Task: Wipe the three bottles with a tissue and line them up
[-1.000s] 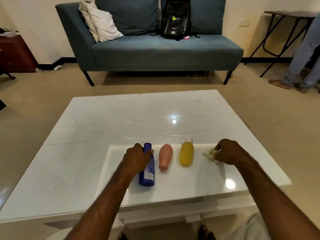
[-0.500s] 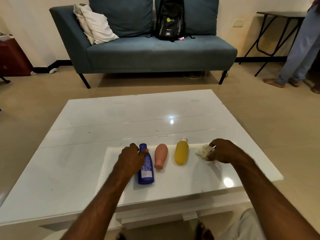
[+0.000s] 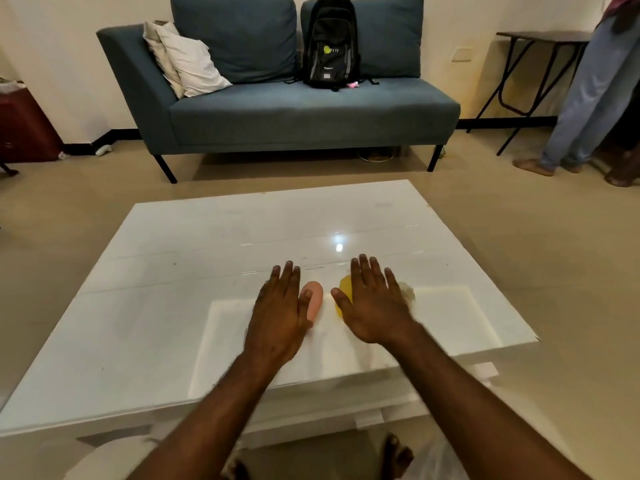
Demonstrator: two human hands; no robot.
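Observation:
My left hand (image 3: 278, 311) is spread flat, palm down, above the white table (image 3: 173, 299), and it hides the blue bottle completely. Just right of it lies the pink bottle (image 3: 314, 301) on its side. My right hand (image 3: 375, 306) is also spread flat with fingers apart, covering most of the yellow bottle (image 3: 343, 289), of which only the left edge shows. The crumpled tissue (image 3: 408, 292) lies on the table beside my right hand, partly hidden by it. Neither hand holds anything.
A blue sofa (image 3: 294, 112) with a black backpack (image 3: 330, 43) and pillows stands beyond the table. A person's legs (image 3: 585, 109) and a folding side table (image 3: 540, 39) are at the far right. My bare feet show under the table's near edge.
My left hand has let go of the blue bottle and my right hand has let go of the tissue. Both hands opened flat and moved in over the bottles.

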